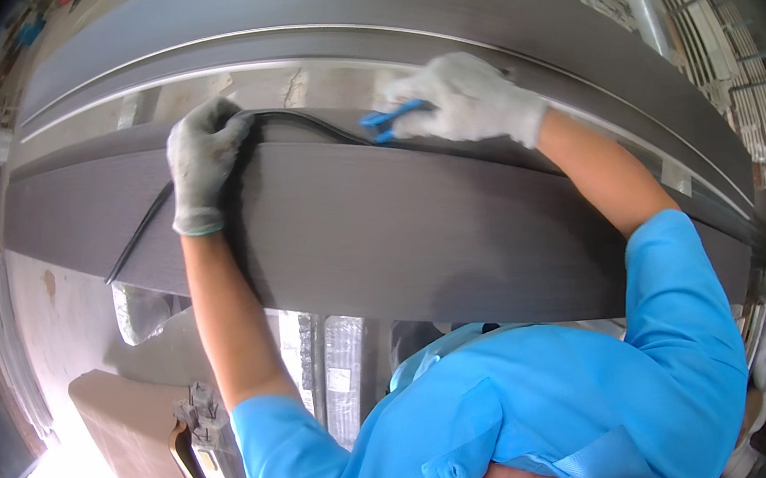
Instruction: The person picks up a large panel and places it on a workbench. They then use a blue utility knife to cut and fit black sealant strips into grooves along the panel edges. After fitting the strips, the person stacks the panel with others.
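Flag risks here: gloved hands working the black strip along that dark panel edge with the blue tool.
1. The black rubber strip arches up off the dark wood-grain panel between the hands; it may kink or seat unevenly.
2. The blue tool in the right hand lies against the panel's top edge and could scratch the finish.
3. The strip's loose tail hangs past the left hand and might snag.

Dark grey wood-grain panel [382, 229], black rubber strip [310, 125], blue-handled tool [387, 119], bright blue shirt [541, 412]
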`<state>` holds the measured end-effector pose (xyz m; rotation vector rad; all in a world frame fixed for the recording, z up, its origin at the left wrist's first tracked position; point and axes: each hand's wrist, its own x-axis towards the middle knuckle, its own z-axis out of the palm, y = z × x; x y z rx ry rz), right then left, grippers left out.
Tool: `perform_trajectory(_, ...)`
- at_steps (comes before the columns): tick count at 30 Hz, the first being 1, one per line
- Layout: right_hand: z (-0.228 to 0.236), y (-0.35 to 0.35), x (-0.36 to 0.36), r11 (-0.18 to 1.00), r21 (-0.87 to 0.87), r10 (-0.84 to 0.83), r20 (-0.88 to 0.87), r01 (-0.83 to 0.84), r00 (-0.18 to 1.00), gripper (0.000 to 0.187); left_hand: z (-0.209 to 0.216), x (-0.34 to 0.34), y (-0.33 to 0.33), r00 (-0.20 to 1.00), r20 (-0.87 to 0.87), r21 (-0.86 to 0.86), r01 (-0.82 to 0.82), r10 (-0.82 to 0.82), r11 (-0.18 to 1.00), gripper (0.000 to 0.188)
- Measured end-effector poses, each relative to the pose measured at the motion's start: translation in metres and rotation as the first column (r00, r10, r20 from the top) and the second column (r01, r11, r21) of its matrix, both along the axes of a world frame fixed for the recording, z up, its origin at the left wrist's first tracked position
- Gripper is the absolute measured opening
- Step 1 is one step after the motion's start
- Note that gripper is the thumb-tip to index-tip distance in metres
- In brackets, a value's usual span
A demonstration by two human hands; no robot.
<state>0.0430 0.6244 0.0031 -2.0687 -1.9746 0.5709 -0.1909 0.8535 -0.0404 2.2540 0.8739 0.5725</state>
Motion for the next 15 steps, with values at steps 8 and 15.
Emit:
perform_trajectory(8, -0.003, 0.073, -0.038, 1.000, 0.019, -0.010, 0.059, 0.009, 0.998, 0.033, -0.005, 0.000, 0.007, 0.998, -0.056, 0.161, 0.051, -0.042, 0.986, 0.024)
perform_trajectory(15, -0.007, 0.063, -0.046, 0.994, 0.017, -0.104, -0.010, 0.104, 0.995, 0.039, -0.008, -0.008, 0.007, 0.990, 0.090, 0.186, 0.092, -0.111, 0.978, 0.007)
